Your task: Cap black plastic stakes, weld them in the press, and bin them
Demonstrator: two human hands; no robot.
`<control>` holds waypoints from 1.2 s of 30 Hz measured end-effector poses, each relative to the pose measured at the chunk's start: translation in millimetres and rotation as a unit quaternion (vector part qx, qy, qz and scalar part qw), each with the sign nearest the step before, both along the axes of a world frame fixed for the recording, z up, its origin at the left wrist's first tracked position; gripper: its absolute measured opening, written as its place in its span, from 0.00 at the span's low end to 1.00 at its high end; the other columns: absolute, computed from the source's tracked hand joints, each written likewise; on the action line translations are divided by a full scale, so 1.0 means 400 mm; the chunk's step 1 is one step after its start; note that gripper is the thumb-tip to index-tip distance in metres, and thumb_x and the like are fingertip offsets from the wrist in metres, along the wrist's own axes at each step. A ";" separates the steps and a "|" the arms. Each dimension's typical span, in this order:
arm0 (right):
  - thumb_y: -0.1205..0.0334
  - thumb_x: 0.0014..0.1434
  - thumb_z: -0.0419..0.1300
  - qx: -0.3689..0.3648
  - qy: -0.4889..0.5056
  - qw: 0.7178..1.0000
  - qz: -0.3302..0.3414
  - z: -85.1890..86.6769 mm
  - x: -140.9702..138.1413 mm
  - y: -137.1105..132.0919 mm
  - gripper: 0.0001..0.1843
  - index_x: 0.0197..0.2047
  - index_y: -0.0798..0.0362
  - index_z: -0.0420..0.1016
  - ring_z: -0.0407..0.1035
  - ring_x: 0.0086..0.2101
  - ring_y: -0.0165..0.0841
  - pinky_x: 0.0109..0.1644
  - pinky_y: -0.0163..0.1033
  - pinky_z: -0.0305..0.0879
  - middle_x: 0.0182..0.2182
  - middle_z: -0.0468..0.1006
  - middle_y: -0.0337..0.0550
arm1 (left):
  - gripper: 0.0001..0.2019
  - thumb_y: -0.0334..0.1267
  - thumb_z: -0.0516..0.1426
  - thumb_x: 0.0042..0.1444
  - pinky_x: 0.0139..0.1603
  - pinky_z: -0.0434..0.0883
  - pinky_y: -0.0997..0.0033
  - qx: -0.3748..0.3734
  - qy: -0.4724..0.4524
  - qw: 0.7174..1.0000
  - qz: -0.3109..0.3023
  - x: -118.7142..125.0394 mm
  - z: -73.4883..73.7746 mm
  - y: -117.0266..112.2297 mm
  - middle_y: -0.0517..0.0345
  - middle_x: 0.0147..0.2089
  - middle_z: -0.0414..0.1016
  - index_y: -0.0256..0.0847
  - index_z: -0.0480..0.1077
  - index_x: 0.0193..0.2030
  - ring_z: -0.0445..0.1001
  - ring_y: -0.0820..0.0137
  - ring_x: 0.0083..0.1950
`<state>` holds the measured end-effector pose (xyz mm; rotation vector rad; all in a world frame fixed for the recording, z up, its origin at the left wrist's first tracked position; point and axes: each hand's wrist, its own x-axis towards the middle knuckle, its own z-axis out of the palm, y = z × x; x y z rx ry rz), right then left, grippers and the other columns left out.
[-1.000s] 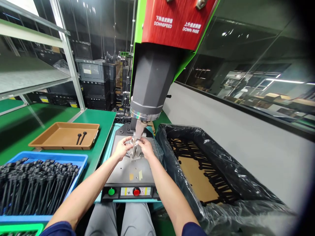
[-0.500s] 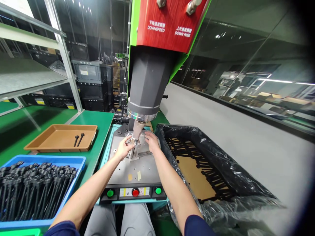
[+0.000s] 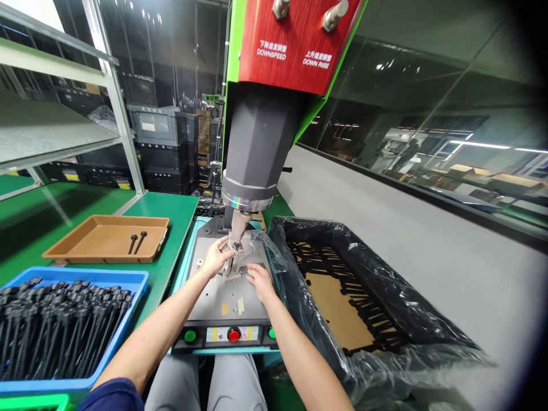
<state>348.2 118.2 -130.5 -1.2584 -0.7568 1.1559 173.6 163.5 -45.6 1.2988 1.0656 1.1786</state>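
Observation:
My left hand is at the metal fixture, its thumb and forefinger closed around a small part at the top. What they grip is too small and covered to name. Just above, the pointed metal horn of the press comes down close to the fingertips. My right hand hovers over the grey base plate, right of the fixture, fingers stretched out and no object visible in it.
A blue bin of black strap-like parts with thick heads stands left, behind it a brown tray with two such parts. At right is a plastic-lined box with more. Green buttons and a red button line the base's front.
My right hand has drawn back from beside the horn, toward me and down over the plate. My left hand stays at the fixture. The clear plastic behind the right hand now shows more.

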 end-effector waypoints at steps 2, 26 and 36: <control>0.57 0.38 0.66 0.000 -0.003 1.000 0.007 -0.008 -0.004 -0.024 0.16 0.34 0.51 0.79 0.70 0.41 0.38 0.44 0.42 0.67 0.38 0.78 0.45 | 0.35 0.33 0.65 0.39 0.28 0.63 0.76 0.009 -0.020 1.000 0.001 0.001 0.002 -0.001 0.47 0.46 0.76 0.33 0.67 0.58 0.66 0.77 0.27; 0.57 0.41 0.68 0.015 0.039 0.998 -0.036 0.010 0.029 -0.138 0.16 0.35 0.53 0.76 0.72 0.35 0.36 0.31 0.35 0.66 0.36 0.78 0.46 | 0.37 0.43 0.65 0.49 0.26 0.67 0.77 -0.060 -0.096 0.993 -0.028 -0.072 -0.056 -0.033 0.37 0.66 0.59 0.45 0.59 0.65 0.73 0.80 0.27; 0.51 0.47 0.63 0.038 -0.166 0.980 -0.100 -0.053 0.068 -0.177 0.15 0.35 0.52 0.75 0.72 0.35 0.40 0.36 0.42 0.68 0.33 0.78 0.47 | 0.31 0.40 0.61 0.52 0.36 0.71 0.70 -0.051 -0.001 0.995 0.081 -0.145 -0.076 -0.113 0.40 0.61 0.66 0.39 0.60 0.63 0.75 0.73 0.34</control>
